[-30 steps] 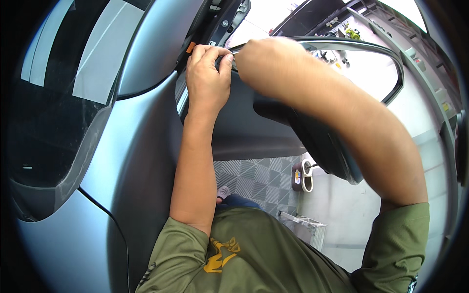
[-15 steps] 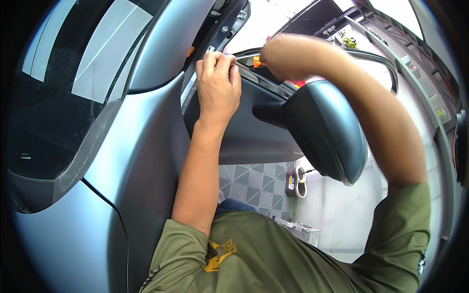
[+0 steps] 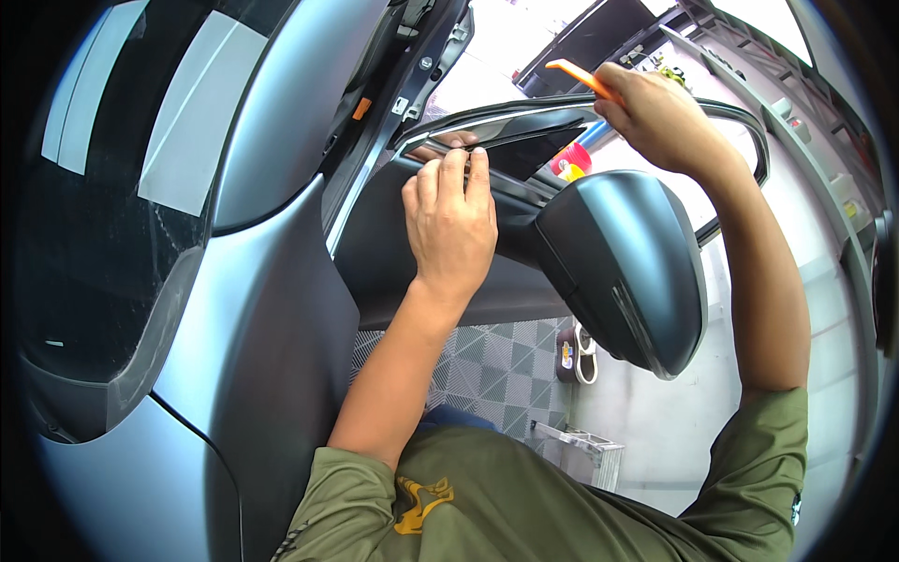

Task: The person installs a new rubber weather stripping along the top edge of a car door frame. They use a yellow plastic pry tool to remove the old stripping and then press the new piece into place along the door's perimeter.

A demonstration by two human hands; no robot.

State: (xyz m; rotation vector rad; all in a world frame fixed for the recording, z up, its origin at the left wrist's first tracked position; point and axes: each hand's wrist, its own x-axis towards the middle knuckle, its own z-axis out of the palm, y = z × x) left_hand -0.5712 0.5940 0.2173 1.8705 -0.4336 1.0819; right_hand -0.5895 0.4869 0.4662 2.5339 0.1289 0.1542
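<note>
My left hand [image 3: 451, 220] is at the window sill of an open car door, its fingertips closed over the trim strip [image 3: 510, 183] along the glass. The thumb and undersides of the fingers are hidden. Raised above the window frame, my right hand [image 3: 660, 117] grips an orange plastic pry tool [image 3: 582, 77], whose bent tip points left, apart from the door. Below and between the hands sits the door's blue-grey side mirror [image 3: 623, 267], its housing satin and its base black.
The car's blue-grey fender [image 3: 253, 309] and the windshield [image 3: 84, 262] lie to my left. A red and yellow item [image 3: 569, 162] shows by the window glass. On the tiled floor [image 3: 482, 370] stand a dark container [image 3: 567, 354] and a metal step stool [image 3: 595, 445]. Shelving [image 3: 824, 173] lines the right.
My right hand has swung up and right, away from the trim, bringing the orange tool into plain sight. The left hand has shifted right and down along the sill.
</note>
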